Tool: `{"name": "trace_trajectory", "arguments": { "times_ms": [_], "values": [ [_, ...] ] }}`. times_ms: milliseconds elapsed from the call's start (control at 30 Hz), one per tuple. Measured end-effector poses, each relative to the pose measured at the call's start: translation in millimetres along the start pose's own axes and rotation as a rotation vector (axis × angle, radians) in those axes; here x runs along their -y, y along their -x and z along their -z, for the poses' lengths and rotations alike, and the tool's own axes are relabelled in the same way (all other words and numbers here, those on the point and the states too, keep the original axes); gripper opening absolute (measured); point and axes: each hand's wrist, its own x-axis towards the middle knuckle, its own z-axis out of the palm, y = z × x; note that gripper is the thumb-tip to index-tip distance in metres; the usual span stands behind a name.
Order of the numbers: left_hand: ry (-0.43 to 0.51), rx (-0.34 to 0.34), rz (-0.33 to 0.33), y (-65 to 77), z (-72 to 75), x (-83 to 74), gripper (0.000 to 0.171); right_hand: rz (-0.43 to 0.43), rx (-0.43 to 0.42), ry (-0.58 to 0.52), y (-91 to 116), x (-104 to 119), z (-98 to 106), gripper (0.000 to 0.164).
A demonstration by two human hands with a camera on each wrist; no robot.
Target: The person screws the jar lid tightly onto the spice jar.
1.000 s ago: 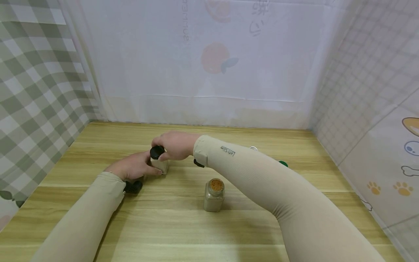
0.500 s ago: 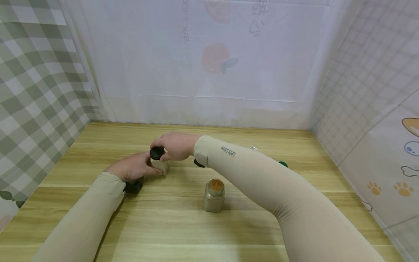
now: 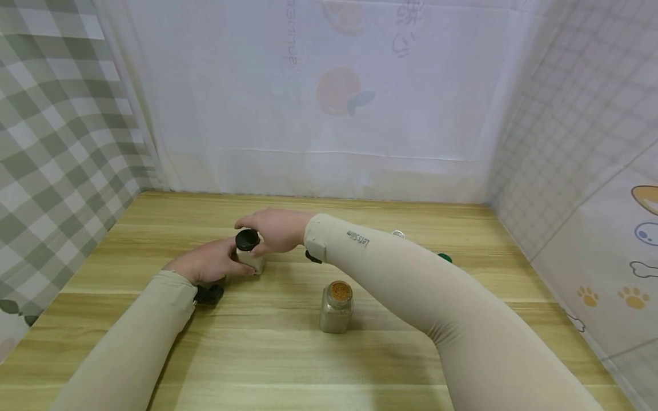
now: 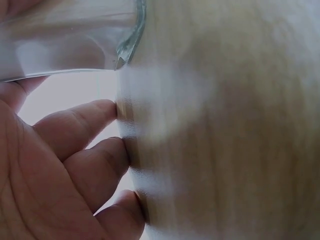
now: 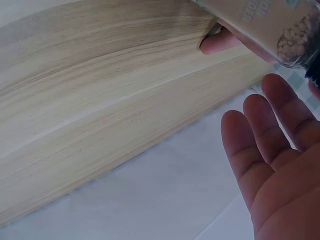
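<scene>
The left hand (image 3: 212, 260) grips the labelled spice jar (image 3: 250, 258) upright, left on the wooden table (image 3: 277, 359), while the right hand (image 3: 280, 229) spreads loosely around its black cap (image 3: 247, 240) (thumb contact uncertain): cap turning appears in hand, the next move calling for a firm pinch.

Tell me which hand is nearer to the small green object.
The right hand. It is at the black-capped jar, to the left of the green object; the left hand, holding that jar, is farther left.
</scene>
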Motion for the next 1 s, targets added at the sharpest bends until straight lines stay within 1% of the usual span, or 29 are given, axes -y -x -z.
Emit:
{"name": "trace_trajectory", "arguments": {
  "times_ms": [67,100,200,400,500,600,733,867,1000],
  "values": [
    [0.0,0.003,0.004,0.0,0.2,-0.2,0.074,0.007,0.004,-0.001,0.0,-0.8,-0.2,0.062],
    [0.001,0.005,0.007,0.1,0.3,-0.4,0.074,0.01,0.007,-0.004,-0.2,-1.1,-0.3,0.062],
    [0.001,0.01,0.014,-0.2,0.6,-0.4,0.072,0.012,0.013,-0.01,-0.5,-0.8,-0.5,0.055],
    [0.024,0.019,0.021,-0.9,0.4,0.7,0.062,0.01,0.005,-0.014,1.1,1.9,0.6,0.045],
    [0.032,0.016,0.014,-1.0,0.0,1.1,0.059,0.0,0.004,-0.029,1.0,2.0,0.7,0.041],
    [0.026,0.009,0.001,-0.7,0.0,1.2,0.059,-0.013,0.004,-0.041,0.7,1.9,0.5,0.039],
    [0.023,0.012,-0.004,-0.6,0.1,1.3,0.059,-0.023,0.012,-0.051,0.0,1.5,0.1,0.04],
    [0.023,0.02,0.005,-1.2,0.2,1.1,0.059,-0.011,0.029,-0.049,-0.2,0.0,0.3,0.049],
    [0.018,0.023,0.013,-0.7,0.4,0.3,0.061,0.003,0.04,-0.052,0.5,-1.3,0.8,0.049]
  ]
}}
